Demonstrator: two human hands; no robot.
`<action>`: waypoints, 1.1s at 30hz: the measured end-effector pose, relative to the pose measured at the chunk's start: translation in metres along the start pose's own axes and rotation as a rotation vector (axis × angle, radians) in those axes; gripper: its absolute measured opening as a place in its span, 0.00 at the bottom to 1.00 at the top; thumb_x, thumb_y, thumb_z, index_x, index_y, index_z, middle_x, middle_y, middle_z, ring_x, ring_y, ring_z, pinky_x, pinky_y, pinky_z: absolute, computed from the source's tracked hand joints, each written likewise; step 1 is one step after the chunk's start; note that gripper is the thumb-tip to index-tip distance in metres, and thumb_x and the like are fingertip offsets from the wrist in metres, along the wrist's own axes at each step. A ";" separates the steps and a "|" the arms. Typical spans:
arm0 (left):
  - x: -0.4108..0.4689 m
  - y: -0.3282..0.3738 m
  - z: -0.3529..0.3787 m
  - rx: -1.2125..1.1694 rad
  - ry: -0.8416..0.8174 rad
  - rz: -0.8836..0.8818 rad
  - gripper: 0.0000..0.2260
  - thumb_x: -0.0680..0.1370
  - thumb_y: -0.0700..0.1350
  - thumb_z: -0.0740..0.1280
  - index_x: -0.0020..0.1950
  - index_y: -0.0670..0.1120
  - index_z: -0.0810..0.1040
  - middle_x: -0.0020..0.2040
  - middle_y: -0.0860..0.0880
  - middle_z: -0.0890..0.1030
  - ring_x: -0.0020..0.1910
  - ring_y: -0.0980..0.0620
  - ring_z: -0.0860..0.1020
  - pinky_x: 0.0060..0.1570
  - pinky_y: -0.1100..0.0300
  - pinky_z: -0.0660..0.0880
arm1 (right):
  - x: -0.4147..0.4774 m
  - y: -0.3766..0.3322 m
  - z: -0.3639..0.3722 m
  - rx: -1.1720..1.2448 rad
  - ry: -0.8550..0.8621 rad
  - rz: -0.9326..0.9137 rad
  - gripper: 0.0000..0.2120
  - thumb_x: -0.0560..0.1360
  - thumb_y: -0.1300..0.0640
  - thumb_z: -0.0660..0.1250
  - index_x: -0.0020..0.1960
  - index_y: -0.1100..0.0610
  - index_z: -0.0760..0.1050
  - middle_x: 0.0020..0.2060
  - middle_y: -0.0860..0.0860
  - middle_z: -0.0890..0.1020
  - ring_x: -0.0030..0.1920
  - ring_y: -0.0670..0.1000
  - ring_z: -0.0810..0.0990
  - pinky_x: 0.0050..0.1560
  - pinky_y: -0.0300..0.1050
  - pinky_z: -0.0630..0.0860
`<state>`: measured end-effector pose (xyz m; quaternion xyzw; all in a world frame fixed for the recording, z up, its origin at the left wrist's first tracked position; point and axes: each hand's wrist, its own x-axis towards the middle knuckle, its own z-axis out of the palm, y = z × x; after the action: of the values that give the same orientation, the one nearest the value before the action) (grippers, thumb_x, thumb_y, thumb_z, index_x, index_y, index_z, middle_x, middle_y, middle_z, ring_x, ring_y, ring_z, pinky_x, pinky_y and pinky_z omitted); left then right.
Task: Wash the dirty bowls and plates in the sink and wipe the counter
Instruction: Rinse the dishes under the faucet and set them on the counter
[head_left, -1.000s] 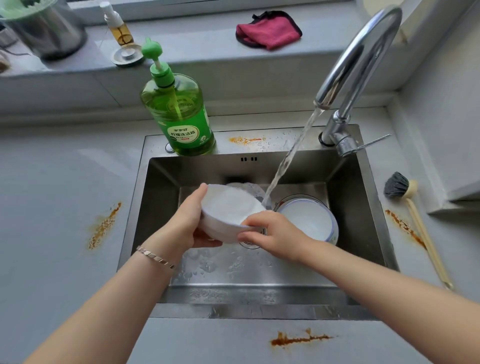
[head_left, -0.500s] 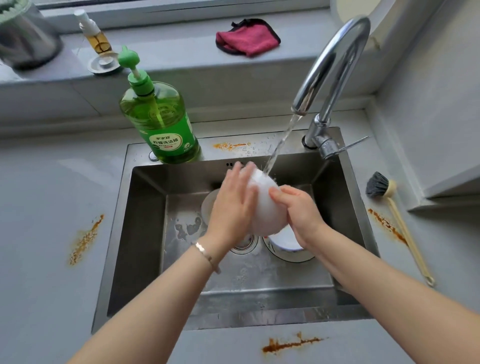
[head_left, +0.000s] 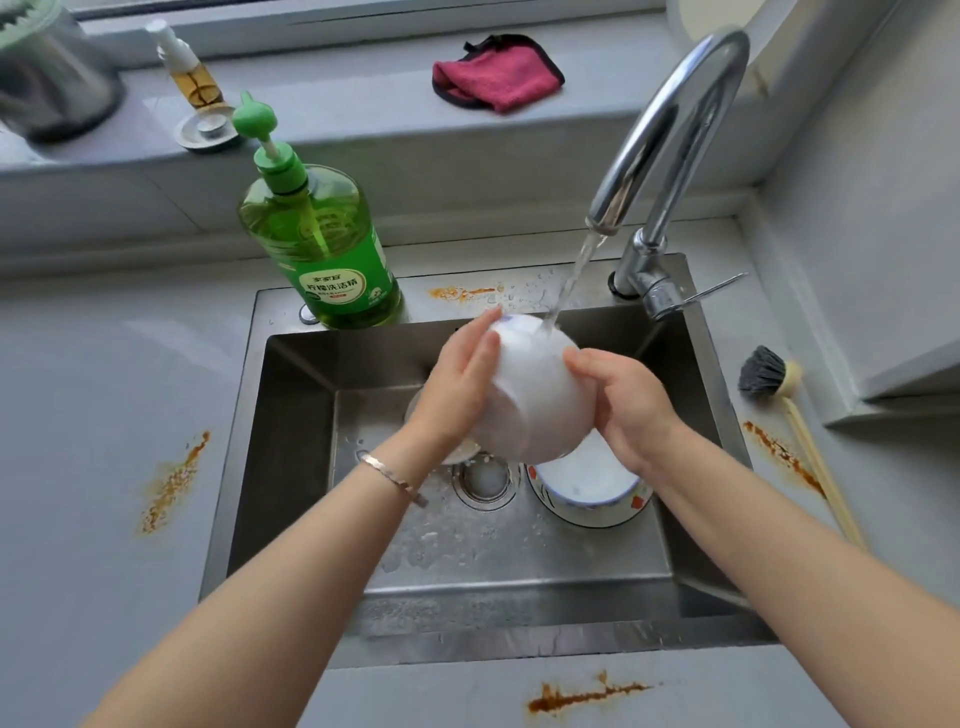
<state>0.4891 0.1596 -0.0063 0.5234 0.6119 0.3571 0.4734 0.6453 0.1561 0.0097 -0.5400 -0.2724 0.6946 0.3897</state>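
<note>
I hold a white bowl (head_left: 535, 395) upside down over the steel sink (head_left: 291, 467), its base turned up under the water stream (head_left: 569, 280) from the faucet (head_left: 670, 124). My left hand (head_left: 457, 384) presses its left side and my right hand (head_left: 628, 405) grips its right side. Below it, a second bowl (head_left: 592, 483) with a patterned rim sits on the sink floor right of the drain (head_left: 485, 480). Part of another dish (head_left: 457, 452) shows under my left wrist. Brown stains (head_left: 174, 483) mark the grey counter.
A green dish soap bottle (head_left: 317, 244) stands at the sink's back left rim. A red cloth (head_left: 498, 73) lies on the sill. A wooden-handled brush (head_left: 789, 410) rests on the right counter. More stains lie at front (head_left: 582, 696), right (head_left: 779, 452) and behind the sink (head_left: 457, 293).
The bowl went from low in the sink up under the running water and got turned base-up. My left hand shifted onto its side, and the view moved slightly.
</note>
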 end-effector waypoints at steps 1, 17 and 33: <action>0.001 -0.001 -0.006 -0.116 -0.038 -0.134 0.17 0.80 0.53 0.56 0.69 0.52 0.68 0.67 0.48 0.71 0.63 0.51 0.71 0.64 0.57 0.67 | 0.002 -0.004 -0.003 0.113 -0.036 0.061 0.11 0.78 0.57 0.58 0.41 0.58 0.77 0.30 0.49 0.81 0.33 0.48 0.78 0.33 0.40 0.72; -0.010 -0.023 -0.025 -0.441 -0.241 -0.394 0.16 0.66 0.60 0.69 0.51 0.57 0.79 0.42 0.49 0.83 0.36 0.49 0.82 0.29 0.55 0.78 | 0.005 -0.003 -0.032 -0.320 -0.087 0.006 0.16 0.72 0.48 0.67 0.57 0.53 0.77 0.53 0.57 0.81 0.51 0.55 0.79 0.39 0.47 0.80; -0.009 -0.007 -0.049 -0.349 -0.159 -0.458 0.11 0.71 0.50 0.71 0.50 0.48 0.78 0.43 0.45 0.83 0.41 0.43 0.83 0.32 0.51 0.81 | 0.033 -0.016 -0.003 -0.466 -0.108 0.105 0.20 0.69 0.48 0.71 0.55 0.61 0.77 0.45 0.57 0.81 0.42 0.56 0.81 0.47 0.55 0.79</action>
<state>0.4405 0.1519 0.0040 0.3086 0.6045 0.2986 0.6710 0.6481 0.1923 0.0044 -0.5909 -0.4173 0.6600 0.2029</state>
